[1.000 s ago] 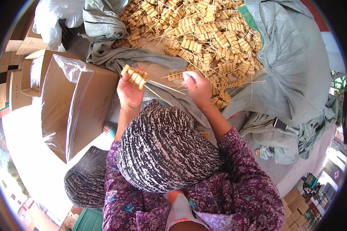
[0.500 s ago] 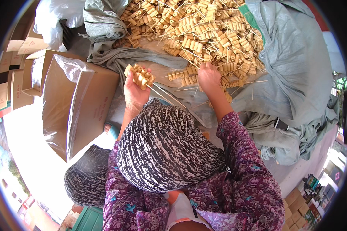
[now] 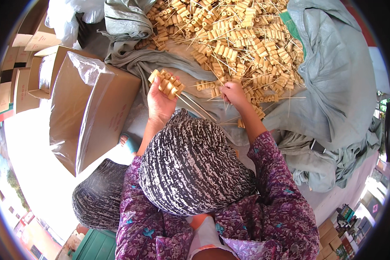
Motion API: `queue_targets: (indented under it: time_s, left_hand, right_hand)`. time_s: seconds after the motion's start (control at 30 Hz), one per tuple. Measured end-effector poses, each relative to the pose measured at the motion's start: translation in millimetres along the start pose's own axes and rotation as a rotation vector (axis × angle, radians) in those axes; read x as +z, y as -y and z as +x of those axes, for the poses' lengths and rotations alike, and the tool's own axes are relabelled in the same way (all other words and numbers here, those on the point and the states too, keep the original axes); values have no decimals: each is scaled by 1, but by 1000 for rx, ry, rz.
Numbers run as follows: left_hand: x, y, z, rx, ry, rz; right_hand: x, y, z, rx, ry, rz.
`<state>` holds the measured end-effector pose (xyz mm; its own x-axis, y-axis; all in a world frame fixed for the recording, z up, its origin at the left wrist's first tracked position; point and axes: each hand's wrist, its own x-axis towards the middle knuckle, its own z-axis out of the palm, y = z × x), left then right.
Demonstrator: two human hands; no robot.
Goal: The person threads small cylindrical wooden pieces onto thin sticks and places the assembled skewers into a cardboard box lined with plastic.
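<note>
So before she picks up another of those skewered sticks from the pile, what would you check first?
1. Left hand grips its bundle of skewered pieces firmly: ok.
2. Right hand is at the pile of skewers: ok.
3. Right hand's fingers closed on a single skewer: cannot tell.
4. Pile sits on the grey cloth, none spilled off: ok.
5. Lined cardboard box stands open beside her left hand: ok.
6. Bundle's sticks aligned: cannot tell.
</note>
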<state>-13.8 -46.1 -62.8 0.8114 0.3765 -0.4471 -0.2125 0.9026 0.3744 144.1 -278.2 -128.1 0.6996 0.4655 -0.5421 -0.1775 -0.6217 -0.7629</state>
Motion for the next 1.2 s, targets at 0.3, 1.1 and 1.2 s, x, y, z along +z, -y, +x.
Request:
queue_targets:
  time_s: [0.3, 1.1, 1.2]
  left_hand:
    - [2, 5, 1, -13, -36, -5]
    - [14, 12, -10, -10, 122, -16]
    - [8, 12, -11, 11, 128, 44]
  right_hand:
    - [5, -26, -102, -6, 70, 405]
    - [50, 96, -80, -80, 595, 464]
    - [56, 94, -82, -104, 517, 351]
